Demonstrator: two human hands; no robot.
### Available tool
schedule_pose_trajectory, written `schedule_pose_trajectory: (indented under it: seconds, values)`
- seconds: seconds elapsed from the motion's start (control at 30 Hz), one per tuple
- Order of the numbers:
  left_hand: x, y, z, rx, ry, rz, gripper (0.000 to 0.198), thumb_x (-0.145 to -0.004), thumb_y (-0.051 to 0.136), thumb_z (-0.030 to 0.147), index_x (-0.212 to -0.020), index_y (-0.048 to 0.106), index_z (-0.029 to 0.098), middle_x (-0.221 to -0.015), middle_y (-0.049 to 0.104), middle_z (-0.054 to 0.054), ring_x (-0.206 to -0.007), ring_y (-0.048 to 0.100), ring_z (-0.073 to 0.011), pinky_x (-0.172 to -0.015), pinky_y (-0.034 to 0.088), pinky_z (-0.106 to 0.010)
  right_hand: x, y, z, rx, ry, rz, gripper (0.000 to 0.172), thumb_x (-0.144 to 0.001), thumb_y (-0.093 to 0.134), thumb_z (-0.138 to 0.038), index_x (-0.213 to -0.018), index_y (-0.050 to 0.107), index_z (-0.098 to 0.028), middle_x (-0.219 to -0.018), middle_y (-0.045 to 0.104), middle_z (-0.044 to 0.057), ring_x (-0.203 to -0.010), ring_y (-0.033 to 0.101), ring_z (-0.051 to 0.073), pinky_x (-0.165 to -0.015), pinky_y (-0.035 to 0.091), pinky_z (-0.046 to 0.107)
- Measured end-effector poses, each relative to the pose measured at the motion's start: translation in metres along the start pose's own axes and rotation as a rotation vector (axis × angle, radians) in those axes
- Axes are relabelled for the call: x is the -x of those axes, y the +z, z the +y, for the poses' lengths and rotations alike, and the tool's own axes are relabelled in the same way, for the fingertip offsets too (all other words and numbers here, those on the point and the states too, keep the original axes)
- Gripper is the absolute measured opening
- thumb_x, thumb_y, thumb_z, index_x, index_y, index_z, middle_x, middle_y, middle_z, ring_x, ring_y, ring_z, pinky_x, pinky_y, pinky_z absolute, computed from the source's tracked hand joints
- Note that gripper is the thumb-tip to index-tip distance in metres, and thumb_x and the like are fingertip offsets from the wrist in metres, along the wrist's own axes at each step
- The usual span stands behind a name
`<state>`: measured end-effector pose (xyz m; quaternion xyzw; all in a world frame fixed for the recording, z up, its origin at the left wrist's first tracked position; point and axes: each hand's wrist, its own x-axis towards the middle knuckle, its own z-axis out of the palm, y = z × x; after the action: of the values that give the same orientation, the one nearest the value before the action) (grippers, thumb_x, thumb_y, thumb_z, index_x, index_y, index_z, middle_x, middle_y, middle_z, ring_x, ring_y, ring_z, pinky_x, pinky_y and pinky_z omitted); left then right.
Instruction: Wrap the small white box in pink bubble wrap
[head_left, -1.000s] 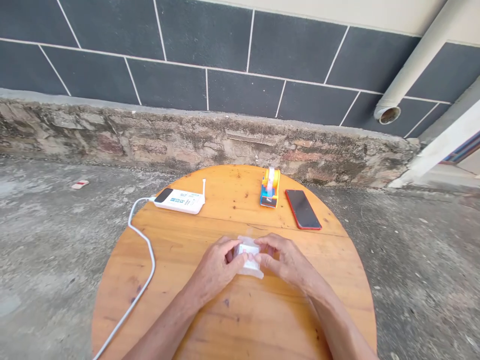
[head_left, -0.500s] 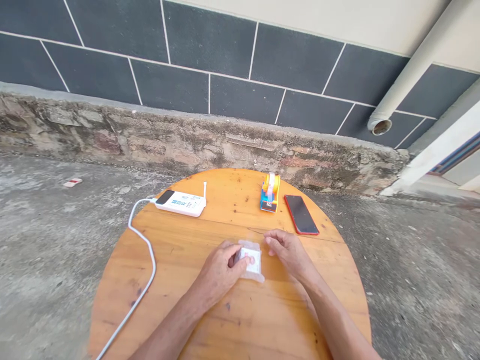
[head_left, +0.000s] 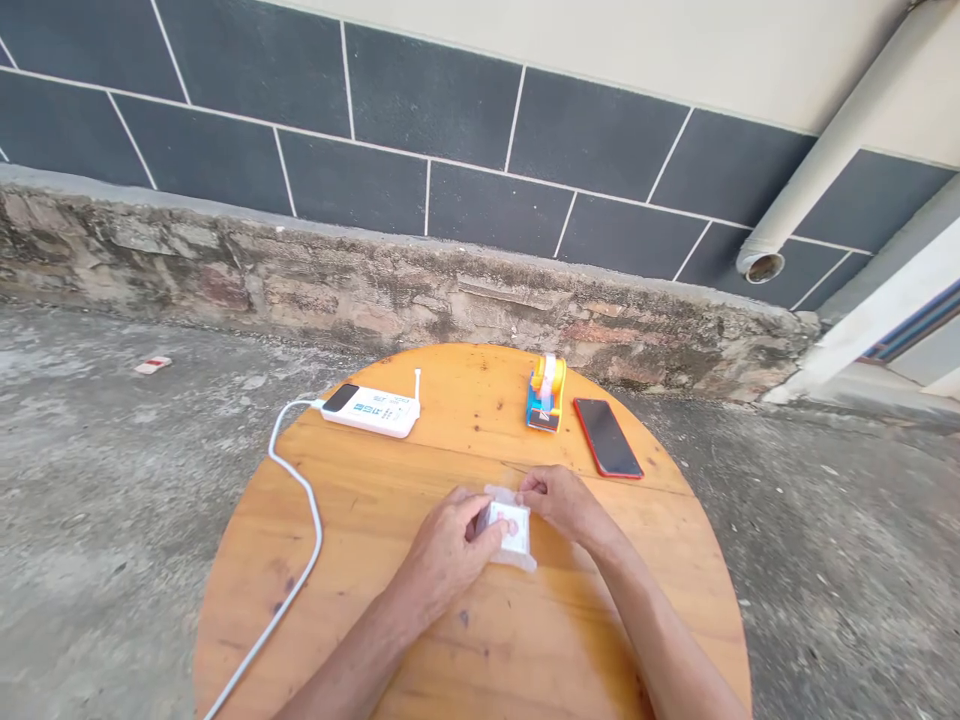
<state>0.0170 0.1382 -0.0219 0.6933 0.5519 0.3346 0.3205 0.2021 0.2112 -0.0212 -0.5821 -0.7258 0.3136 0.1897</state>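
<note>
A small white box [head_left: 513, 528] with a pinkish print on top lies on the round wooden table. Clear plastic wrap [head_left: 517, 561] surrounds it and sticks out at its near and far ends. From the left, my left hand [head_left: 457, 535] grips the box, thumb across its top and fingers along its far left side. My right hand [head_left: 562, 500] is closed in a pinch at the far right corner of the wrap. Its fingertips touch the wrap's edge there.
A yellow and blue tape dispenser [head_left: 544, 393] stands at the back of the wooden table [head_left: 360, 520]. Right of it lies a red-edged phone [head_left: 608, 438]. A white power bank [head_left: 372, 410] with a white cable [head_left: 317, 520] sits at the left; the cable runs off the near edge.
My right hand has moved left, from beside the wrapped box to the wrap's far right corner. My left hand keeps its grip on the box. The view has shifted slightly.
</note>
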Motion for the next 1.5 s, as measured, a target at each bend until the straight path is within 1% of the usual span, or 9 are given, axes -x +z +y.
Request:
schedule_pose_trajectory:
  seconds: [0.17,0.4,0.5,0.73,0.83,1.03,1.17,1.3,1.5]
  values:
    - [-0.001,0.002,-0.001,0.002,-0.009,0.003,0.023,-0.083,0.052,0.034,-0.094,0.069,0.022,-0.073,0.054,0.000,-0.066,0.048,-0.0148,-0.060,0.036,-0.026,0.006,0.001,0.003,-0.076,-0.044,-0.026,0.008,-0.070,0.057,-0.019,-0.065,0.063,-0.018,-0.061,0.060,-0.002,-0.058,0.051,0.012,-0.054,0.033,0.022]
    - [0.000,0.000,0.003,0.010,-0.049,-0.008,0.023,-0.083,0.052,0.036,-0.092,0.069,0.022,-0.073,0.052,0.000,-0.067,0.049,-0.0152,-0.061,0.037,-0.026,0.015,-0.003,0.002,-0.260,-0.104,-0.059,0.009,-0.073,0.058,-0.024,-0.068,0.060,-0.017,-0.064,0.059,-0.002,-0.060,0.051,0.012,-0.056,0.038,0.021]
    - [0.000,0.000,0.004,0.008,-0.052,-0.011,0.022,-0.083,0.052,0.035,-0.090,0.069,0.022,-0.072,0.052,0.000,-0.067,0.049,-0.0152,-0.061,0.038,-0.026,0.017,-0.003,-0.002,-0.363,-0.096,-0.070,0.010,-0.075,0.056,-0.027,-0.075,0.058,-0.017,-0.065,0.059,-0.002,-0.061,0.054,0.012,-0.058,0.041,0.021]
    - [0.000,0.001,0.002,0.010,-0.040,-0.010,0.023,-0.082,0.051,0.035,-0.090,0.068,0.022,-0.073,0.052,0.000,-0.067,0.049,-0.0150,-0.061,0.038,-0.026,0.011,0.008,-0.001,-0.482,-0.012,0.006,0.023,-0.077,0.054,-0.029,-0.094,0.057,-0.014,-0.061,0.061,-0.001,-0.056,0.058,0.014,-0.057,0.044,0.025]
    - [-0.001,0.001,0.001,0.013,-0.033,-0.012,0.023,-0.082,0.051,0.035,-0.090,0.068,0.021,-0.073,0.052,0.000,-0.067,0.049,-0.0151,-0.061,0.038,-0.026,0.006,0.013,0.002,-0.495,-0.002,0.021,0.033,-0.075,0.056,-0.029,-0.103,0.056,-0.012,-0.064,0.063,0.000,-0.059,0.058,0.015,-0.058,0.044,0.026]
    - [-0.001,0.001,0.002,0.015,-0.030,-0.015,0.023,-0.082,0.050,0.035,-0.089,0.067,0.020,-0.073,0.052,0.000,-0.068,0.049,-0.0157,-0.062,0.038,-0.027,-0.002,0.018,-0.004,-0.535,-0.011,0.028,0.042,-0.073,0.059,-0.029,-0.111,0.052,-0.013,-0.074,0.065,0.001,-0.061,0.059,0.014,-0.056,0.043,0.025]
    - [-0.001,0.001,0.003,0.008,-0.031,-0.017,0.023,-0.082,0.050,0.035,-0.087,0.067,0.020,-0.072,0.051,0.000,-0.067,0.049,-0.0158,-0.061,0.037,-0.027,-0.006,0.022,-0.006,-0.536,-0.025,0.074,0.042,-0.072,0.062,-0.028,-0.111,0.053,-0.014,-0.070,0.063,-0.001,-0.060,0.058,0.014,-0.057,0.042,0.025]
    - [-0.001,0.000,0.004,0.005,-0.028,-0.013,0.023,-0.083,0.051,0.036,-0.089,0.067,0.021,-0.071,0.050,0.000,-0.066,0.048,-0.0156,-0.061,0.037,-0.027,-0.008,0.025,-0.005,-0.552,-0.068,0.120,0.031,-0.074,0.060,-0.029,-0.101,0.058,-0.015,-0.067,0.061,-0.002,-0.061,0.056,0.013,-0.059,0.043,0.026]
    - [-0.001,0.001,0.003,0.005,-0.024,-0.005,0.022,-0.083,0.051,0.034,-0.092,0.066,0.021,-0.072,0.052,0.000,-0.067,0.048,-0.0156,-0.061,0.037,-0.027,-0.008,0.025,-0.006,-0.613,-0.081,0.124,0.026,-0.069,0.064,-0.031,-0.090,0.063,-0.016,-0.071,0.063,0.000,-0.062,0.057,0.014,-0.056,0.043,0.025]
